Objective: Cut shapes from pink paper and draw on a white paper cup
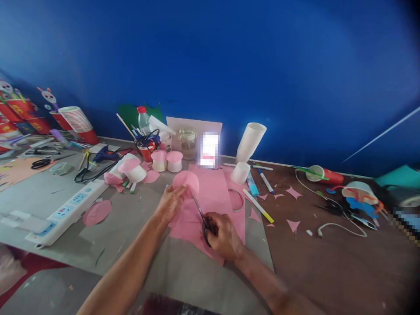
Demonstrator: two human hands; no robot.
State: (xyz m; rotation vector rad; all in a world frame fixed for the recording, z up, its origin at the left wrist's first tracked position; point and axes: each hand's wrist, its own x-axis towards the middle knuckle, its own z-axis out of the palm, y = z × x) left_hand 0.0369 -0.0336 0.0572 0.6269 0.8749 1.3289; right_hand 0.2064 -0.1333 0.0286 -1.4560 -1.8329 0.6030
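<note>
My left hand (171,202) pinches the lower left edge of a round pink paper piece (187,180). In my right hand (225,234) is a pair of dark-handled scissors (200,210), its blades pointing up and left to the edge of that round piece. Whether the blades are apart or together I cannot tell. Beneath both hands lie larger pink paper sheets (211,192), one with a ring-shaped cut-out edge at its right. Two white paper cups (175,165) with pink round tops stand just behind my left hand.
A white power strip (70,210) lies at the left, near a glue gun (108,153). Behind are a glass jar (188,144), a bright blurred screen (210,150) and a leaning stack of white cups (251,142). Markers (258,205) and pink scraps (293,225) lie on the right.
</note>
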